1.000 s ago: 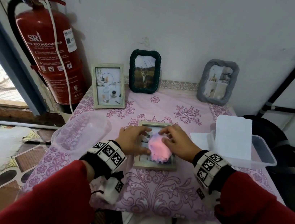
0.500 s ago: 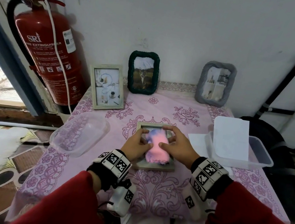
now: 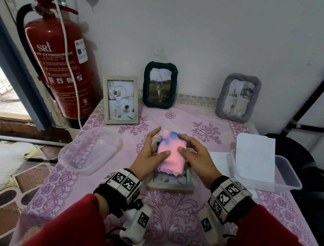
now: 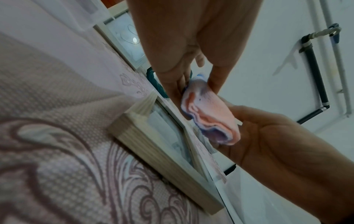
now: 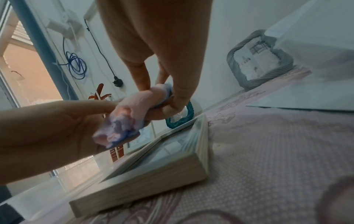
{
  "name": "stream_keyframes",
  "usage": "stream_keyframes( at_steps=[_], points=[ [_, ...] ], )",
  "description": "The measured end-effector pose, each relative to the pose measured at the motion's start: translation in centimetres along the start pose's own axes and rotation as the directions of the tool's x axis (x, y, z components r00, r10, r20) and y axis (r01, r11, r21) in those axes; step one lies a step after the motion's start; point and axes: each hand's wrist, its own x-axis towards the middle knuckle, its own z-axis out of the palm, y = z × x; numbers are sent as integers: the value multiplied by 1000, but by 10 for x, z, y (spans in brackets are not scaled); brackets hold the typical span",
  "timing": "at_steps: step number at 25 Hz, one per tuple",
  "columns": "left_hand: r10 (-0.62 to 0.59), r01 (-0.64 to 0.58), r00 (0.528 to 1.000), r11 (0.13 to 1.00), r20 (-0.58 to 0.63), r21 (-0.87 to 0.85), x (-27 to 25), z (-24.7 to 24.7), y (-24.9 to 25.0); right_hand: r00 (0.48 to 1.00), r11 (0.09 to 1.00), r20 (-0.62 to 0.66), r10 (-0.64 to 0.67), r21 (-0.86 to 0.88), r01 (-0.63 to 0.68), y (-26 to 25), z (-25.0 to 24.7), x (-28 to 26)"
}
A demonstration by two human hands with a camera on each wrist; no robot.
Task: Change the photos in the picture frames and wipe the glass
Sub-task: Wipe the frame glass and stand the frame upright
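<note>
A pale wooden picture frame (image 3: 170,183) lies flat, glass up, on the pink flowered tablecloth (image 3: 175,214). Just above its far half, both hands hold a folded pink and blue cloth (image 3: 171,152). My left hand (image 3: 153,148) pinches the cloth's left side, thumb on top. My right hand (image 3: 190,154) grips its right side. In the left wrist view the cloth (image 4: 210,115) hangs above the frame (image 4: 162,145), thumb and fingers pinching its far end. The right wrist view shows my right fingers curled round the cloth (image 5: 126,118) over the frame (image 5: 153,174).
Three frames stand at the back by the wall: pale wood (image 3: 121,99), green woven (image 3: 159,88), grey (image 3: 237,100). A clear lid (image 3: 90,150) lies at the left. At the right a clear box (image 3: 278,178) holds white paper (image 3: 255,156). A fire extinguisher (image 3: 61,62) stands far left.
The cloth was bunched on the glass under both hands. It is now folded into a neat rectangle and held a little above the frame's far half.
</note>
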Motion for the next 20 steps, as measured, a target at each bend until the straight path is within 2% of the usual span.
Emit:
stream_keyframes(
  at_steps=[3,6,9,11,12,13,15,17,20],
  points=[
    [17,-17,999,1000,32,-4,-1,-5,0,996,997,-83,-45,-68,40,3,1,2],
    [68,-74,997,977,40,197,-3,-10,1,996,999,-83,-21,-40,17,4,3,3],
    [38,-26,999,957,-36,287,-5,-21,8,999,997,-28,38,-72,-40,6,4,7],
    [15,13,995,956,-94,294,-4,-37,18,997,968,-4,71,-242,-70,9,3,9],
    [21,14,994,951,-111,308,-4,-47,24,998,905,-5,68,-420,-64,11,1,9],
    [32,10,992,946,-123,325,-4,-58,30,998,795,-9,62,-604,-55,15,-1,9],
    [55,1,987,937,-151,348,-8,-82,43,996,587,-27,85,-807,-72,18,-6,7],
    [53,24,981,921,-187,388,-12,-107,55,985,542,-37,168,-831,-124,21,-11,6],
    [18,101,961,906,-276,410,-21,-142,64,966,553,2,259,-821,-146,27,-16,7]
  ],
)
